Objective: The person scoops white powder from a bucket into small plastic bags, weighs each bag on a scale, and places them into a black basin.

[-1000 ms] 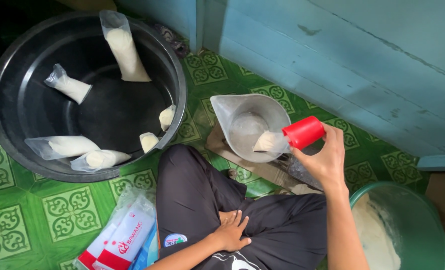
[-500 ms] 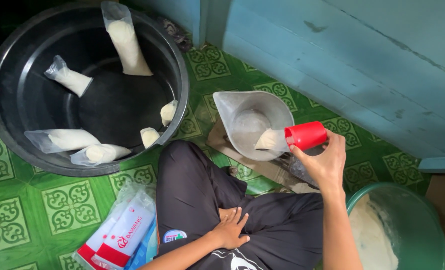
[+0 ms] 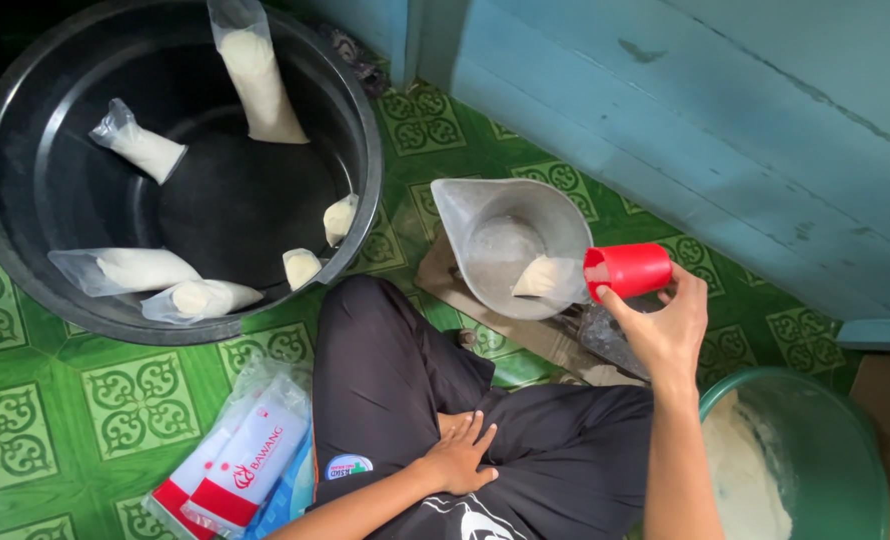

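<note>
My right hand (image 3: 662, 325) holds a red plastic cup (image 3: 627, 271) tipped on its side over a grey scale pan (image 3: 485, 208). A clear bag partly filled with white powder (image 3: 545, 279) lies in the pan, its mouth at the cup's rim. My left hand (image 3: 458, 455) rests flat on my lap, on black trousers, holding nothing.
A large black tub (image 3: 25, 262) at the left holds several clear bags of white powder (image 3: 257, 80). A green bucket (image 3: 845, 440) with white powder stands at the lower right. Packs of empty bags (image 3: 235, 460) lie on the green patterned floor. A blue wooden wall (image 3: 725, 130) runs behind.
The red cup and my right hand have shifted slightly right and down at the pan's edge. My left hand stays on my lap.
</note>
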